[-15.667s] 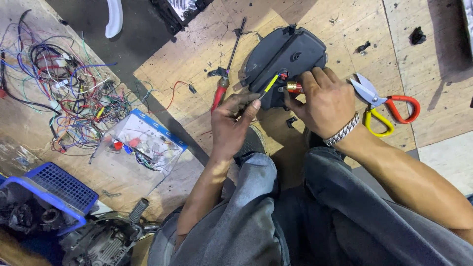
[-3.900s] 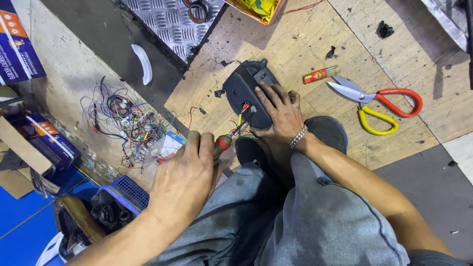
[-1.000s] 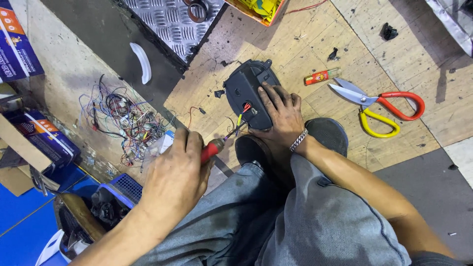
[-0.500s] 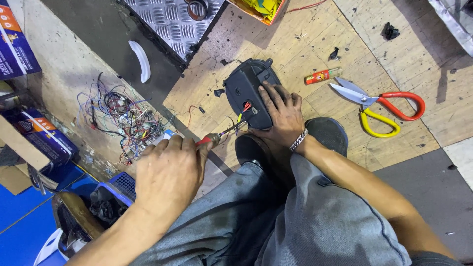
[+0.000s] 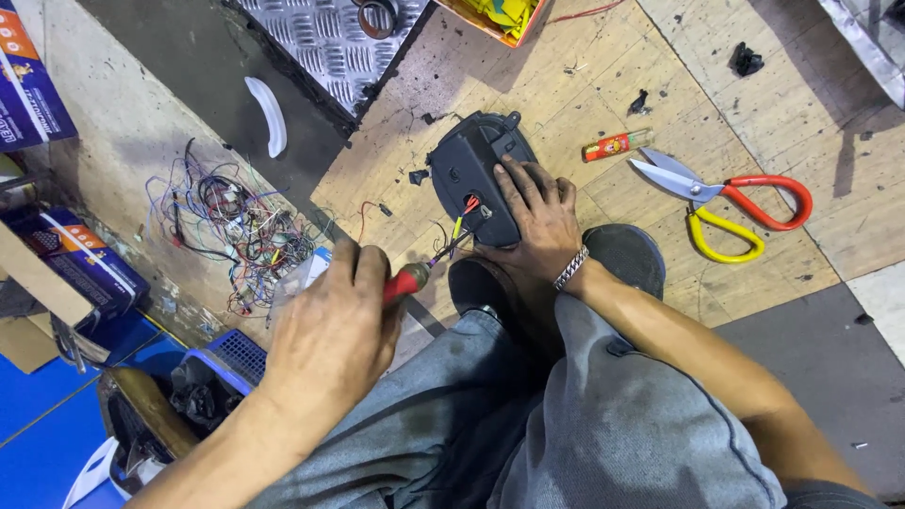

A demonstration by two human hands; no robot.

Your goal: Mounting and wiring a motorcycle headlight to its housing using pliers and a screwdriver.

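My right hand lies flat on a black plastic housing that rests on a plywood board, pinning it down. Red and yellow wires stick out of a hole in the housing. My left hand grips a red-handled tool; its tip points toward those wires, just short of the housing. My knees in grey trousers fill the lower part of the view.
Red-and-yellow-handled scissors and a small red lighter lie right of the housing. A tangle of coloured wires sits on the left, near a blue crate, cardboard boxes and a white curved plastic piece.
My left hand, holding the red-handled tool, has swung its tip toward the wires at the housing. My right hand has stayed on the housing.
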